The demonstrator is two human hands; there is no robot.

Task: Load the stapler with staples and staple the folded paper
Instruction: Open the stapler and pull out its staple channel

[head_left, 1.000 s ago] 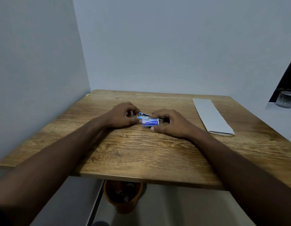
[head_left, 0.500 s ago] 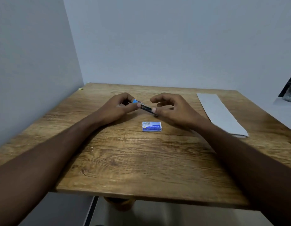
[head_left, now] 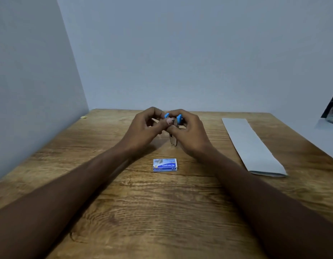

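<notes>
Now both hands (head_left: 143, 128) (head_left: 188, 133) hold stapler (head_left: 174, 124) above staple box (head_left: 164, 165).

Both forearms are bare from the lower edge of the view up to the wrists; no sleeve shows on them. The left hand (head_left: 143, 126) and the right hand (head_left: 190, 131) are bare too, without gloves. The fingers are slim. On the left thumb, a short, pale nail (head_left: 169, 120) is visible, just beside the right hand.
</notes>
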